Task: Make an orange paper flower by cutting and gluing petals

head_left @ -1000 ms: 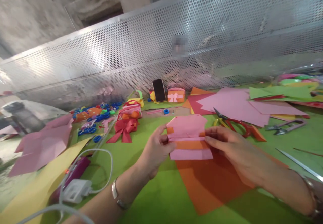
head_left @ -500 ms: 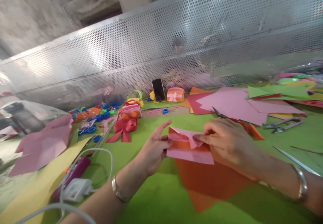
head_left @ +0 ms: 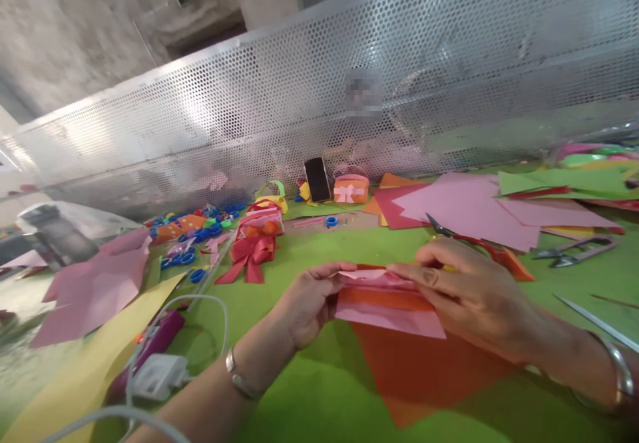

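Between my hands is a folded pink-and-orange paper piece, with a pink flap lying along its far edge. My left hand grips its left end, thumb and fingers closed on the paper. My right hand pinches the far right edge, its fingers pressing on the pink flap. Underneath, a flat orange sheet rests on the green tabletop. Something small and yellow shows by my right fingers, too little of it to name. The insides of the folds are hidden.
Red-handled scissors, thread snips and pink sheets lie at the right. Beyond stand a phone and an orange paper bag. A red bow and a white charger with its cable are left.
My left fingers have closed onto the paper's far left edge. The pink flap, raised before, is now pressed down flatter by my right hand. The view has shifted slightly.
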`<state>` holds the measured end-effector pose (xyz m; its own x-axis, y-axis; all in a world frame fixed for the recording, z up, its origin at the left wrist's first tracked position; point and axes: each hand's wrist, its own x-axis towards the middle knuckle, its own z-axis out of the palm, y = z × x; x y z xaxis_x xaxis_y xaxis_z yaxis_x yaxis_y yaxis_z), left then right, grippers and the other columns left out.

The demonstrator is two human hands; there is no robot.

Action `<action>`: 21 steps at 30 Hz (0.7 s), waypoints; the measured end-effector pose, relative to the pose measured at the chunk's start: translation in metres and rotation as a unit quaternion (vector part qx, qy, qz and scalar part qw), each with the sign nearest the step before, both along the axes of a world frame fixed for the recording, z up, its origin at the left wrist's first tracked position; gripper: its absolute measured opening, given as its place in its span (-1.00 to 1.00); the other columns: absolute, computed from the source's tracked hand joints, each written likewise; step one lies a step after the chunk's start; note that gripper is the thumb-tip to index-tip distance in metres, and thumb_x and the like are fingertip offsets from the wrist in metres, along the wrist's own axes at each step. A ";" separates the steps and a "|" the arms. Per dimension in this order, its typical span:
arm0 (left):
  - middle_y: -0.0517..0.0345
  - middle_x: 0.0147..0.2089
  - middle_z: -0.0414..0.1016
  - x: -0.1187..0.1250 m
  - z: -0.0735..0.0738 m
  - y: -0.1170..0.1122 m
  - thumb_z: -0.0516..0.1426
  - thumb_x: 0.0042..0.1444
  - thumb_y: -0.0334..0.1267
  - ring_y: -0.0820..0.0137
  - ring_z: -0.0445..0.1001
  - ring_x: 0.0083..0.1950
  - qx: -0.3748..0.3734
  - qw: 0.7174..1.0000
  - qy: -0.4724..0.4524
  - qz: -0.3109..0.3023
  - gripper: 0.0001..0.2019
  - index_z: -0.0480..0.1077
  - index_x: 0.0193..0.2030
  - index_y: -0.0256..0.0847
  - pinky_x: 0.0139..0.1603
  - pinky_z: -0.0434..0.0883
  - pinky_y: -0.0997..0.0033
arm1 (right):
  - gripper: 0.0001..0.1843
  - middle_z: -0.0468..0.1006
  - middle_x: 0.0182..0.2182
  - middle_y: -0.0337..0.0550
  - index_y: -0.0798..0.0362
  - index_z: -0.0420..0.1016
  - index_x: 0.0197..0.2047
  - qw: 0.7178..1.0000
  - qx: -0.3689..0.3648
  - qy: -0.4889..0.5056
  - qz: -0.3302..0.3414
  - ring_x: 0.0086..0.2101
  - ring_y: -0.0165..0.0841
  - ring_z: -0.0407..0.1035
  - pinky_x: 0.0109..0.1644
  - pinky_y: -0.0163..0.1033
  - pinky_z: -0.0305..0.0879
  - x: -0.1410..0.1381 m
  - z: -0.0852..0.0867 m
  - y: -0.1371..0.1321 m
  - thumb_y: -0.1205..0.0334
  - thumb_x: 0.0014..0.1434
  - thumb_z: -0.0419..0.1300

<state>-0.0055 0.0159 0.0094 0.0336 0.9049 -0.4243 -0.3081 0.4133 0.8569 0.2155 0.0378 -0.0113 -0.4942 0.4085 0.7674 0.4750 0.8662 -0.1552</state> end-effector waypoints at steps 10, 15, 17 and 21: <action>0.06 -0.35 0.57 -0.004 -0.001 0.002 0.08 0.02 -0.61 0.43 0.54 -0.42 -0.029 0.998 -0.060 -0.021 -0.76 0.51 -0.24 -0.32 -0.37 0.48 0.51 | -0.60 0.36 -0.41 -0.21 -0.33 0.62 -0.06 0.991 -0.095 0.078 0.047 -0.42 -0.37 0.31 -0.42 -0.30 0.27 0.002 -0.006 -0.003 0.37 0.25 0.11; 0.01 -0.31 0.55 -0.003 0.007 -0.002 0.11 0.18 -0.24 0.30 0.56 -0.36 -0.050 0.993 -0.084 -0.071 -0.71 0.44 0.01 -0.24 -0.34 0.47 0.37 | -0.56 0.34 -0.34 -0.24 -0.41 0.55 0.02 0.985 -0.129 0.104 0.040 -0.40 -0.38 0.31 -0.41 -0.28 0.23 0.004 -0.014 -0.001 0.36 0.27 0.12; 0.02 -0.28 0.55 -0.003 0.009 -0.004 0.11 0.22 -0.06 0.30 0.56 -0.35 -0.058 0.991 -0.083 -0.086 -0.60 0.37 0.13 -0.18 -0.33 0.46 0.34 | -0.56 0.33 -0.34 -0.26 -0.42 0.56 0.01 0.984 -0.124 0.120 0.036 -0.42 -0.40 0.30 -0.43 -0.30 0.20 0.003 -0.015 -0.001 0.37 0.27 0.13; 0.00 -0.06 0.54 -0.002 0.005 -0.007 0.22 0.14 -0.16 0.33 0.55 -0.24 -0.041 0.992 -0.059 -0.102 -0.59 0.38 0.13 -0.14 -0.22 0.47 0.32 | -0.58 0.34 -0.35 -0.24 -0.39 0.59 -0.04 0.983 -0.135 0.121 0.034 -0.43 -0.40 0.29 -0.43 -0.29 0.20 0.001 -0.013 -0.002 0.37 0.27 0.11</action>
